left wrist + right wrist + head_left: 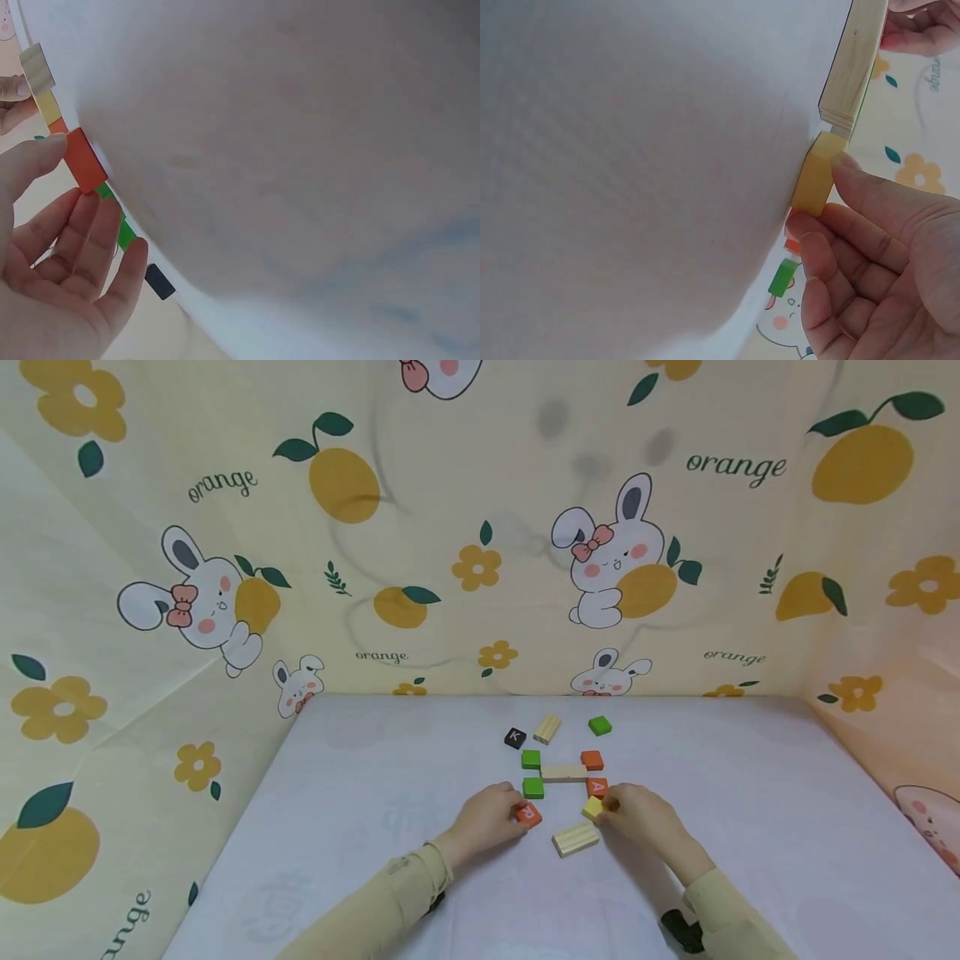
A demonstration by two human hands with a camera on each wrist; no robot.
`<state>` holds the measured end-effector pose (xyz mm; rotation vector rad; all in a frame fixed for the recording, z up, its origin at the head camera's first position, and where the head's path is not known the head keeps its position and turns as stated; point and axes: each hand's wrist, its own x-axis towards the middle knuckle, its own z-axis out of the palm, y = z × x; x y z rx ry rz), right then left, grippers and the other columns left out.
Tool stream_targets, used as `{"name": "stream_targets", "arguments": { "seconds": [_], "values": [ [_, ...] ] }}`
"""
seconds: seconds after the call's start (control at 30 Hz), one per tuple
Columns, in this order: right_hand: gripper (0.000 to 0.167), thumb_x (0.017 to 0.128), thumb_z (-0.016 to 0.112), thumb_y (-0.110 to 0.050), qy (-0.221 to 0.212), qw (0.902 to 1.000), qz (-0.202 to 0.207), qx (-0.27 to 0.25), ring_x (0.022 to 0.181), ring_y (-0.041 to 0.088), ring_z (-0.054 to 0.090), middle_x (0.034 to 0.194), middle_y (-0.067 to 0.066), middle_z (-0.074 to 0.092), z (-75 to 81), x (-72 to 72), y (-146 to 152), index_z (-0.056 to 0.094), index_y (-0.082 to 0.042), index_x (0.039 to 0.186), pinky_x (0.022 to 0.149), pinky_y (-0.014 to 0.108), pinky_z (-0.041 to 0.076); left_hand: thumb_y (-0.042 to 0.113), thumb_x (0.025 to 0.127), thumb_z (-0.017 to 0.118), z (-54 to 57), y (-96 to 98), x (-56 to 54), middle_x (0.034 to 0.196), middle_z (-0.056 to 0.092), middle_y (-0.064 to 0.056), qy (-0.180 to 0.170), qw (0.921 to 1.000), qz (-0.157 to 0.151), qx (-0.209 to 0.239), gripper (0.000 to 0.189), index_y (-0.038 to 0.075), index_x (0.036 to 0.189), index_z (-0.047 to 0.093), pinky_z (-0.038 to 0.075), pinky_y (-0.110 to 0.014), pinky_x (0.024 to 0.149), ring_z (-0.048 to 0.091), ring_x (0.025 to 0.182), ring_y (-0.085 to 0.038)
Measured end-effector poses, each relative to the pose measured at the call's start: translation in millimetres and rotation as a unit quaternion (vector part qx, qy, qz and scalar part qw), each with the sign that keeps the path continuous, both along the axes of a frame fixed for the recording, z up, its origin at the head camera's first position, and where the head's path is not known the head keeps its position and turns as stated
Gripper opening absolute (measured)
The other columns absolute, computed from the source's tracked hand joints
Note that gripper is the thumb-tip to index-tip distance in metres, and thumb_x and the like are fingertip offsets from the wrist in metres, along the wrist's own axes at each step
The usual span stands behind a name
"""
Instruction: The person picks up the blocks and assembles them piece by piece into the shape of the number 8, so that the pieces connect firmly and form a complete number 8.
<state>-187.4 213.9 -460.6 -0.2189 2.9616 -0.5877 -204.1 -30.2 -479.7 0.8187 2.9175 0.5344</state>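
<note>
My left hand [491, 817] pinches an orange block [529, 815] with a white letter on top, between thumb and fingertips. In the left wrist view this orange block [86, 160] shows its plain side. On the other side, my right hand [647, 818] holds a small yellow block [592, 809] by its edge. Seen from the right wrist, thumb and forefinger grip the yellow block [817, 174]. Just beyond it lies an orange block marked A [597, 787]. A ridged wooden block [575, 840] lies nearer me, between the hands.
A flat wooden strip [564, 772] lies between a green block [531, 759] and an orange block [592, 760], with another green block [533, 788] at its near left. Farther back are a black K block [515, 738], a wooden block [547, 728] and a green block [600, 725].
</note>
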Motion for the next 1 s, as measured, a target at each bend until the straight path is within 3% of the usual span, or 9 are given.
{"name": "stream_targets", "arguments": {
  "seconds": [0.13,0.4,0.73,1.0],
  "values": [
    [0.021,0.076,0.075,-0.019,-0.002,1.0,0.002,-0.001,0.073,0.015,0.056,0.086,0.005,0.068,0.4,0.3,0,0.069,-0.004,0.089,0.068,0.037,0.05,0.026,0.078,0.072,2.7,5.2,0.0,0.087,0.06,0.003,-0.01,0.9999,0.005,0.004,0.029,0.01,0.103,0.07,0.042,-0.016,0.064,0.049,0.071,-0.003],
    [0.021,0.076,0.074,-0.02,-0.011,0.9999,-0.001,-0.001,0.074,0.015,0.057,0.086,0.005,0.068,2.4,1.1,0,0.068,-0.004,0.089,0.069,0.038,0.05,0.023,0.078,0.071,2.1,13.1,-1.4,0.086,0.065,0.001,0.002,0.9998,0.01,0.014,0.022,0.009,0.096,0.069,0.044,-0.019,0.067,0.055,0.076,-0.007],
    [0.022,0.076,0.075,-0.019,-0.007,1.0,-0.003,-0.002,0.073,0.014,0.055,0.086,0.005,0.067,0.9,0.3,0,0.069,-0.003,0.09,0.07,0.036,0.05,0.025,0.075,0.074,0.2,18.4,-3.8,0.083,0.059,0.004,0.023,0.9995,0.009,0.02,0.023,0.01,0.092,0.072,0.039,-0.015,0.06,0.048,0.068,-0.004],
    [0.023,0.076,0.075,-0.019,-0.01,0.9999,-0.003,0.0,0.073,0.015,0.055,0.085,0.004,0.067,1.8,-0.2,-1,0.068,-0.003,0.091,0.07,0.036,0.05,0.023,0.076,0.074,-0.1,22.0,-4.4,0.081,0.06,0.004,0.032,0.9992,0.012,0.021,0.018,0.01,0.088,0.073,0.04,-0.014,0.061,0.051,0.068,-0.004]
  ]
}}
